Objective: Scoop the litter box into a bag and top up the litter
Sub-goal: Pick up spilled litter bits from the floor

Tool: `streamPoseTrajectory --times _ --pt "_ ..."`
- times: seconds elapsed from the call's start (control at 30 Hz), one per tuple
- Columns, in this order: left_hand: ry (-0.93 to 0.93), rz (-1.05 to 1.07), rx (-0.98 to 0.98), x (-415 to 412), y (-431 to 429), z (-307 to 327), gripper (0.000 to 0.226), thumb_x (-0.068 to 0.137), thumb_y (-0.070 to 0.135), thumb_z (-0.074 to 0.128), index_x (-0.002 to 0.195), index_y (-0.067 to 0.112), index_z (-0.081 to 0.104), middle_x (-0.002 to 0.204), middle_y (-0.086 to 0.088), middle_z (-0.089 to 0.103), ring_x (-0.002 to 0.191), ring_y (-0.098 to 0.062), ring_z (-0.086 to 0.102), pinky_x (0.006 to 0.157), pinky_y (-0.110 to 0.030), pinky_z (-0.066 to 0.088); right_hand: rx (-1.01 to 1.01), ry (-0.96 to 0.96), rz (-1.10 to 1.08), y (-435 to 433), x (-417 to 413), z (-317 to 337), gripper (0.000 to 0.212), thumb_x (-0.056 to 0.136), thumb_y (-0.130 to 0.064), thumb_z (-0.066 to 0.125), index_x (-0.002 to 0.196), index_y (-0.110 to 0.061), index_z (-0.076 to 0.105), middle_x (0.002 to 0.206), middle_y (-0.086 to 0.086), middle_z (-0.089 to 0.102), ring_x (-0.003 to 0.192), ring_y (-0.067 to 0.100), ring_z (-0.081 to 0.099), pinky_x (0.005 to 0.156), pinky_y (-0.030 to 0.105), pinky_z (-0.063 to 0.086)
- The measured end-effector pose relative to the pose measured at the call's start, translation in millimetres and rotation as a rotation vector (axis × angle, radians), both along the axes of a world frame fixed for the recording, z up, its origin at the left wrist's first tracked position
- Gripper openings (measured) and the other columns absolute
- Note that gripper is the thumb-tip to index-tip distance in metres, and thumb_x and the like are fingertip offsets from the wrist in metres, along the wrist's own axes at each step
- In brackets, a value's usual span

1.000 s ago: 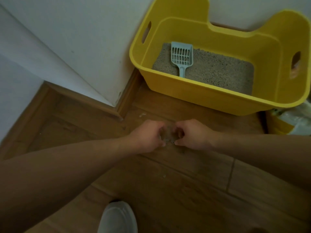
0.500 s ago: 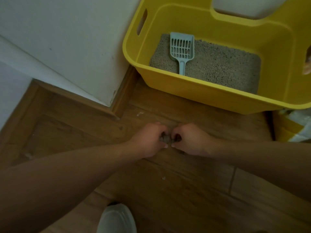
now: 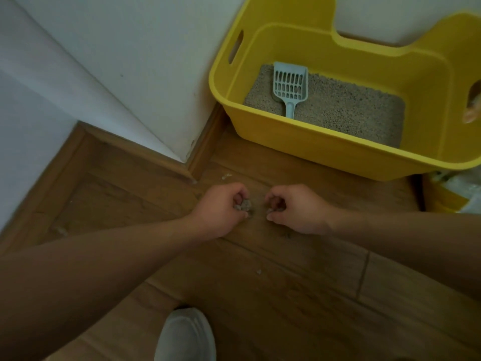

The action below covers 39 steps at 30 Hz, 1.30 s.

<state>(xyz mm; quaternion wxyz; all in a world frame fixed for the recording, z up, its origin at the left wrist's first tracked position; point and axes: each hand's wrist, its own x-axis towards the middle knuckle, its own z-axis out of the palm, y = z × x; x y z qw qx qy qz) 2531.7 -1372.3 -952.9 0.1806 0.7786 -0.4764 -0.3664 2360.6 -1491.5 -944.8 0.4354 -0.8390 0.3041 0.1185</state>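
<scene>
A yellow litter box (image 3: 312, 152) stands on the wooden floor against the wall. Grey litter (image 3: 351, 108) covers its bottom. On the litter lies a pale blue slotted scoop (image 3: 290, 84), handle toward me. In front of the box, low over the floor, both my hands have curled fingers. My left hand (image 3: 221, 209) pinches a small grey crumpled piece (image 3: 244, 205). My right hand (image 3: 299, 208) pinches a smaller grey bit (image 3: 273, 210) a short gap away. I cannot tell what the grey material is.
A white wall corner (image 3: 169, 100) with a wooden skirting juts out left of the box. A yellow and white litter sack (image 3: 453, 191) sits at the right edge. My pale shoe (image 3: 186, 334) is at the bottom. Small crumbs (image 3: 226, 175) dot the floor.
My hands were pressed together on one grey piece; now they have drawn apart, each with some grey material in its fingers. The view has shifted slightly.
</scene>
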Motion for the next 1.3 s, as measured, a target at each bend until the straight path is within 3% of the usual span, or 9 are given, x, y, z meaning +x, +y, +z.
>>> streamPoseTrajectory --times 0.17,0.37,0.53,0.67,0.73,0.83,1.1,1.23,1.3 --pt "-0.027 0.042 0.017 11 15 0 0.031 0.072 0.011 0.083 0.091 0.023 0.061 0.083 0.006 0.061 0.078 -0.017 0.061 0.071 -0.037 0.054 0.003 0.049 0.041 8 13 -2 0.051 0.085 -0.030 0.075 0.131 -0.024 0.055 0.099 -0.011 0.063 0.088 0.008 0.059 0.074 0.023 0.047" --pt "0.011 0.057 0.081 16 21 -2 0.031 0.074 0.011 0.081 0.095 0.023 0.062 0.087 0.005 0.062 0.074 -0.009 0.056 0.064 -0.024 0.045 0.023 0.102 0.083 15 30 -13 0.071 0.085 -0.030 0.075 0.147 -0.024 0.040 0.099 -0.009 0.063 0.089 0.010 0.060 0.075 0.029 0.051" --pt "0.033 0.087 0.104 18 21 -6 0.031 0.076 0.014 0.081 0.096 0.027 0.061 0.090 0.008 0.061 0.075 -0.008 0.056 0.067 -0.025 0.047 -0.018 0.119 0.115 17 39 -22 0.065 0.085 -0.032 0.074 0.143 -0.026 0.046 0.097 -0.009 0.060 0.088 0.010 0.056 0.070 0.023 0.041" --pt "0.043 0.102 0.113 20 19 -10 0.030 0.077 0.013 0.080 0.098 0.025 0.061 0.090 0.007 0.060 0.077 -0.008 0.056 0.068 -0.023 0.047 -0.045 0.108 0.152 13 41 -24 0.045 0.087 -0.031 0.072 0.130 -0.025 0.060 0.108 -0.004 0.065 0.092 0.011 0.057 0.073 0.024 0.043" --pt "0.053 0.112 0.113 19 18 -11 0.031 0.077 0.013 0.081 0.096 0.025 0.061 0.089 0.007 0.060 0.078 -0.009 0.056 0.070 -0.025 0.049 -0.055 0.085 0.164 12 42 -24 0.037 0.087 -0.030 0.072 0.122 -0.025 0.064 0.103 -0.006 0.063 0.088 0.009 0.054 0.069 0.023 0.040" --pt "0.064 0.113 0.107 18 16 -12 0.031 0.076 0.011 0.081 0.097 0.022 0.061 0.089 0.004 0.060 0.077 -0.012 0.056 0.071 -0.028 0.049 -0.057 0.044 0.165 12 40 -26 0.027 0.086 -0.026 0.071 0.112 -0.026 0.064 0.090 -0.011 0.055 0.083 0.009 0.052 0.061 0.021 0.036" --pt "0.014 0.062 0.086 11 13 -10 0.032 0.075 0.013 0.081 0.095 0.023 0.058 0.089 0.006 0.059 0.070 -0.008 0.052 0.063 -0.027 0.042 -0.160 0.048 0.337 14 38 -29 0.019 0.088 -0.024 0.064 0.106 -0.022 0.057 0.096 0.002 0.064 0.086 0.020 0.057 0.076 0.041 0.052" --pt "0.021 0.068 0.099 9 16 -10 0.033 0.073 0.011 0.080 0.089 0.025 0.056 0.085 0.007 0.058 0.069 -0.010 0.052 0.065 -0.032 0.047 -0.177 0.079 0.366 14 43 -29 0.025 0.086 -0.023 0.061 0.110 -0.020 0.059 0.095 0.003 0.066 0.084 0.022 0.060 0.072 0.039 0.054" --pt "0.020 0.076 0.124 8 18 -8 0.033 0.073 0.010 0.080 0.089 0.026 0.056 0.085 0.007 0.058 0.071 -0.012 0.053 0.067 -0.033 0.048 -0.175 0.082 0.370 14 45 -27 0.020 0.084 -0.020 0.062 0.103 -0.019 0.057 0.082 -0.002 0.059 0.076 0.020 0.055 0.062 0.033 0.047"
